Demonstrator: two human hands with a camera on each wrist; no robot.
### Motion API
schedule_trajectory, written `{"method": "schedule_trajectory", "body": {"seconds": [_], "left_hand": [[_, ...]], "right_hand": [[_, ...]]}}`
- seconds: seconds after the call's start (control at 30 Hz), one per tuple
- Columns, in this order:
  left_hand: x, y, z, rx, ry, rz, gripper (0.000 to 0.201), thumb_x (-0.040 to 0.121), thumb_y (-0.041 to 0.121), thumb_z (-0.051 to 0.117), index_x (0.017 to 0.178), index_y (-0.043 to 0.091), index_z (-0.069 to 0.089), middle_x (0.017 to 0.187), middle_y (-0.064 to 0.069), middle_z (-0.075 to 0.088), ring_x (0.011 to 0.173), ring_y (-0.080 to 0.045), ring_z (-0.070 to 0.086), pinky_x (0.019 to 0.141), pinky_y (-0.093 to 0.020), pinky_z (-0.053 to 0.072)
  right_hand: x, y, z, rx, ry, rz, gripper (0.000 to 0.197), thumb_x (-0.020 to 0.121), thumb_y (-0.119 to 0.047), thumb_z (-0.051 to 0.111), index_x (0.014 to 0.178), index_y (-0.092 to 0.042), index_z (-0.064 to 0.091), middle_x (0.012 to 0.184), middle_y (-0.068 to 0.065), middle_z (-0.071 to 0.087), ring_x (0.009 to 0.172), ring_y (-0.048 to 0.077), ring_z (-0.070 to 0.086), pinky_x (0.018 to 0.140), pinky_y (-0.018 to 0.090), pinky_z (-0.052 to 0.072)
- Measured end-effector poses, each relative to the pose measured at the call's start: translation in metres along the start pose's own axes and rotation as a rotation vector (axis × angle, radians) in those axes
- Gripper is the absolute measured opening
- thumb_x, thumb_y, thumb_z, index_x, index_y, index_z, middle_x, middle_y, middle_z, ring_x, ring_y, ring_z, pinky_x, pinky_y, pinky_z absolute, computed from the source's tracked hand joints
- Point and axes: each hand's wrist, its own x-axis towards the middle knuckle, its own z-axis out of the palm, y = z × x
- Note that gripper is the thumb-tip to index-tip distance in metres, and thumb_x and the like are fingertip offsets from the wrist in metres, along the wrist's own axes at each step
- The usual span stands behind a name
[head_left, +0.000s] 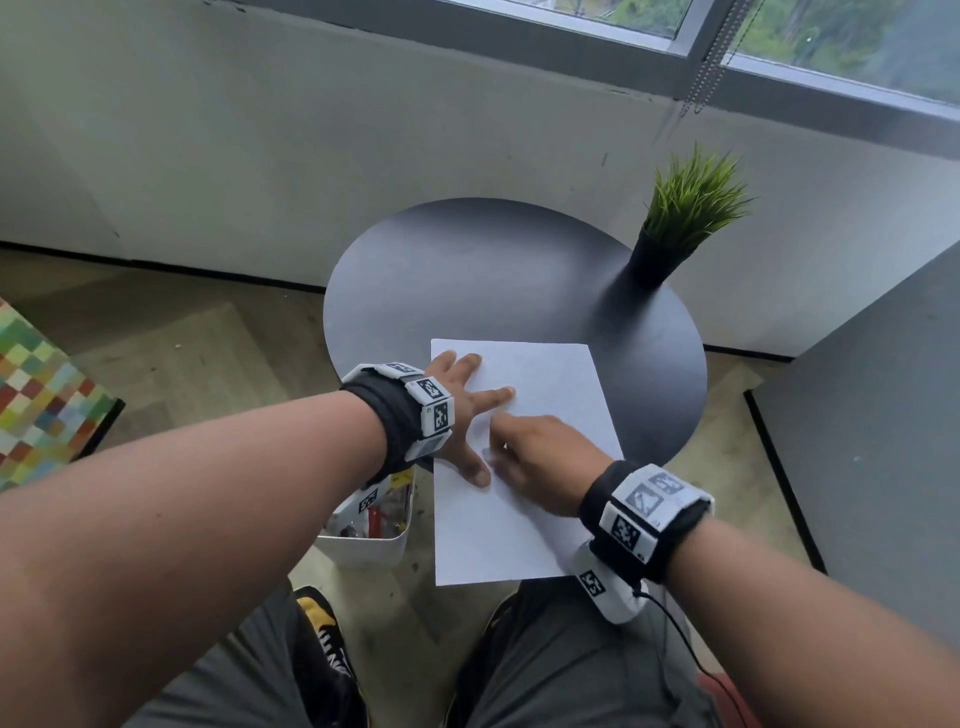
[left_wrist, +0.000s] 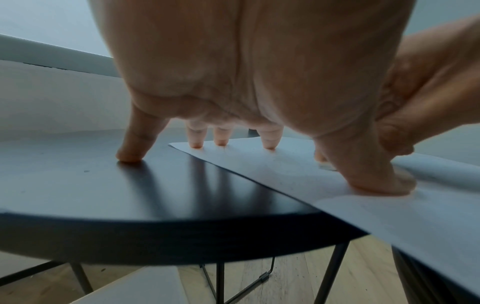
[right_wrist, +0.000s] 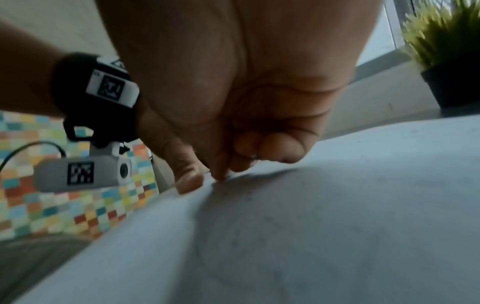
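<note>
A white sheet of paper lies on a round black table, and its near end hangs over the table's front edge. My left hand is spread on the sheet's left side. In the left wrist view this left hand presses three fingertips and the thumb on the paper, with the little finger on the table. My right hand sits beside the left thumb with its fingers curled. In the right wrist view the right hand touches the paper with thumb and index tip.
A potted green plant stands at the table's far right. Below the table's left edge a white bin of small items sits on the floor. A checkered, many-coloured seat is at the left, and a grey cabinet at the right.
</note>
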Motion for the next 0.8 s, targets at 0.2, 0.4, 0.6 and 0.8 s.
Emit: {"method": "schedule_trajectory", "body": {"seconds": [0.2,0.4,0.6,0.8], "left_hand": [[0.004,-0.002,0.003,-0.005,0.006,-0.003,0.117,0.069,0.079,0.071,0.156,0.052,-0.002,0.168,-0.005,-0.014,0.153,-0.034,-0.012,0.116,-0.067,0.017],[0.012,-0.004,0.007,-0.001,0.019,0.006,0.12,0.064,0.081,0.072,0.156,0.052,-0.001,0.167,-0.008,-0.01,0.152,-0.038,-0.01,0.118,-0.065,0.02],[0.013,-0.005,0.006,0.015,0.006,0.008,0.12,0.064,0.08,0.073,0.155,0.054,-0.001,0.167,-0.008,-0.009,0.152,-0.038,-0.009,0.118,-0.065,0.021],[0.014,-0.005,0.003,0.066,-0.002,0.018,0.119,0.064,0.082,0.071,0.154,0.055,-0.002,0.166,-0.012,-0.004,0.15,-0.042,-0.003,0.117,-0.063,0.024]], "right_hand": [[0.009,0.029,-0.019,0.0,0.116,0.212,0.018,0.095,-0.034,0.049,0.098,-0.016,0.05,0.095,0.006,0.062,0.087,0.029,0.056,0.073,0.036,0.047],[-0.001,0.027,-0.019,0.049,-0.008,0.062,0.016,0.093,-0.033,0.056,0.095,-0.018,0.055,0.084,-0.003,0.059,0.077,0.021,0.051,0.071,0.031,0.044],[-0.003,0.029,-0.014,-0.037,0.078,0.142,0.017,0.095,-0.032,0.048,0.09,-0.016,0.045,0.086,0.003,0.059,0.081,0.029,0.053,0.07,0.037,0.047],[-0.002,0.046,-0.027,0.075,0.063,0.208,0.02,0.093,-0.039,0.056,0.093,-0.019,0.054,0.085,-0.001,0.062,0.079,0.022,0.055,0.07,0.032,0.047]]}}
